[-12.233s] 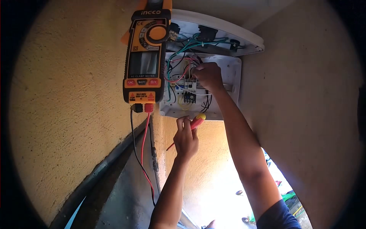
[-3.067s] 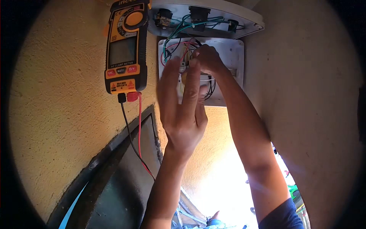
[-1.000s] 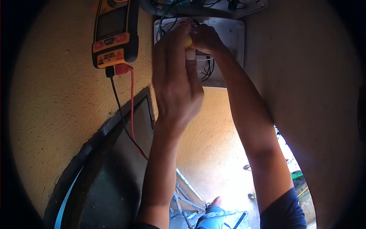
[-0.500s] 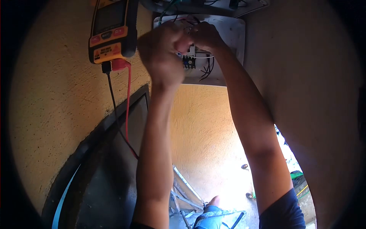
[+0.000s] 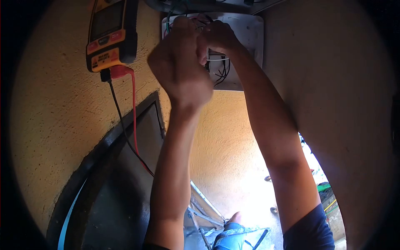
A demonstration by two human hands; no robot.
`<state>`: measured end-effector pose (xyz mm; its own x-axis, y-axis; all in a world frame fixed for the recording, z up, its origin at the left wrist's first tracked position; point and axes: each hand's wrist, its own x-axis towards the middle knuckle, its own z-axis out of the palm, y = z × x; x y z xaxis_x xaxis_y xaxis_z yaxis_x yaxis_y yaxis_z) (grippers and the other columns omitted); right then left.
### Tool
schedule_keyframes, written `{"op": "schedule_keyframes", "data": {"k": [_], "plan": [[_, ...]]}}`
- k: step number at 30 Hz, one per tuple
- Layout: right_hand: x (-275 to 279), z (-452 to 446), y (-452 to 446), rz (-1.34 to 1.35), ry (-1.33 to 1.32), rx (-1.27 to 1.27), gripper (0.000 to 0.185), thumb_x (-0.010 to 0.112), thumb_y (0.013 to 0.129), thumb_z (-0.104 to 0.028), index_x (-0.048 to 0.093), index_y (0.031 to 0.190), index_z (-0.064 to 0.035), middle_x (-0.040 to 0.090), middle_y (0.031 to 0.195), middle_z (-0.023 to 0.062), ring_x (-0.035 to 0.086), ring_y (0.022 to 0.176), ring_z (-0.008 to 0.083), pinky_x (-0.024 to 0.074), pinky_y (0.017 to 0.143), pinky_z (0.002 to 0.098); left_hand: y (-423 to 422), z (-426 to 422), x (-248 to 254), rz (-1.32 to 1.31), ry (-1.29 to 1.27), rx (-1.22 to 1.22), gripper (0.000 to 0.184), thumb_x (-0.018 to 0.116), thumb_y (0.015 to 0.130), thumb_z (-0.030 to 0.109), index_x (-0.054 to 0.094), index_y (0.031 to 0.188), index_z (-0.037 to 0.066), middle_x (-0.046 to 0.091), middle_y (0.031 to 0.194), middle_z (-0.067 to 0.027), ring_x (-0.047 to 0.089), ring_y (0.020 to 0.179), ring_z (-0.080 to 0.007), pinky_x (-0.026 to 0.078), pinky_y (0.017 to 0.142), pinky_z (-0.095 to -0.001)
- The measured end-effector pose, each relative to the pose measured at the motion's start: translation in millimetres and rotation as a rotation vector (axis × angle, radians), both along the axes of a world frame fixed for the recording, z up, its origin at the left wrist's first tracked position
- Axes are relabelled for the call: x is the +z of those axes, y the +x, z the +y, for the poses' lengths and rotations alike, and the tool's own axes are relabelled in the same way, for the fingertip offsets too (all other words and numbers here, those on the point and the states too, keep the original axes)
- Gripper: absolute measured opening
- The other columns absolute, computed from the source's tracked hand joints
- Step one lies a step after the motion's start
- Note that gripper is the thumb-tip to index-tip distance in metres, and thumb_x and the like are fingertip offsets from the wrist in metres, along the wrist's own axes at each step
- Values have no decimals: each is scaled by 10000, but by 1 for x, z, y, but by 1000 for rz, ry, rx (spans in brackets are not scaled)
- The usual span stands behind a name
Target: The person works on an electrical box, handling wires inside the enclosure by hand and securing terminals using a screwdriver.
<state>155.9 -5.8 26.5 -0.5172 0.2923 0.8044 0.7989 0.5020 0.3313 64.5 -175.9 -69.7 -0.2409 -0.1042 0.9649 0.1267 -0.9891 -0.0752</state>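
Note:
Both my hands work inside a white electrical box (image 5: pixel 253 41) fixed high on the wall. My left hand (image 5: pixel 178 62) is closed in front of the box's left side, its back toward me and a little blurred. Whatever its fingers hold is hidden. Close beside it, my right hand (image 5: pixel 219 36) is closed with bent fingers among the wiring, and what it grips cannot be made out. A white wire (image 5: pixel 218 59) runs below my right hand. Loose black wires (image 5: pixel 223 75) hang lower in the box, and a green wire (image 5: pixel 168 23) enters at its upper left.
A yellow and black multimeter (image 5: pixel 111 35) hangs at the left, with a red lead (image 5: pixel 134 100) and a black lead (image 5: pixel 118 110) running down behind my left forearm. Below it is a dark metal panel (image 5: pixel 121 196). A metal ladder (image 5: pixel 204 204) stands below my arms.
My left hand has turned and shifted right, now covering the breaker-like parts seen before. My right hand stays nearly in place. The view has shifted slightly, moving the multimeter left.

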Motion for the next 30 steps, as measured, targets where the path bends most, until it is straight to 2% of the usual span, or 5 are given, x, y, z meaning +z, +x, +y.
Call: {"op": "schedule_keyframes", "data": {"k": [3, 9, 21, 25, 30], "plan": [[0, 6, -3, 68, -26, 16, 292, 622, 829, -301, 796, 908, -80, 762, 952, 169, 745, 938, 333, 596, 848, 457, -12, 8, 10, 61, 44, 6, 465, 341, 1087, 216, 374, 647, 70, 393, 583, -28, 419, 540, -126, 384, 549, -294], [-10, 3, 0, 113, 59, 128, 273, 645, 845, -332, 807, 923, -126, 772, 989, 116, 741, 974, 307, 600, 843, 446, 15, 15, 3, -16, 149, -9, 134, 490, 1032, 95, 585, 1062, 5, 567, 926, -53, 524, 841, -112, 442, 817, -271], [1, 7, 0, 83, -54, 139, 390, 716, 807, -380, 786, 1080, -110, 754, 1068, 177, 736, 1007, 338, 593, 889, 449, 17, 17, 1, 172, 89, 239, 486, 421, 1070, 219, 479, 627, 25, 433, 538, -21, 470, 579, -108, 386, 607, -283], [-2, 19, -5, 291, -71, 291, 387, 724, 803, -372, 783, 1046, -78, 741, 1057, 227, 740, 983, 357, 592, 878, 456, 4, 43, 8, 139, 418, 227, 272, 436, 1074, 118, 591, 882, 3, 560, 761, -34, 572, 714, -136, 453, 691, -297], [-13, 11, -10, 205, -2, 35, 270, 635, 877, -333, 787, 912, -113, 767, 951, 144, 726, 890, 351, 574, 797, 446, -20, 31, 10, 194, 138, -110, 275, 372, 1124, 160, 561, 1146, -38, 576, 1105, -92, 570, 1044, -156, 439, 928, -302]]}}
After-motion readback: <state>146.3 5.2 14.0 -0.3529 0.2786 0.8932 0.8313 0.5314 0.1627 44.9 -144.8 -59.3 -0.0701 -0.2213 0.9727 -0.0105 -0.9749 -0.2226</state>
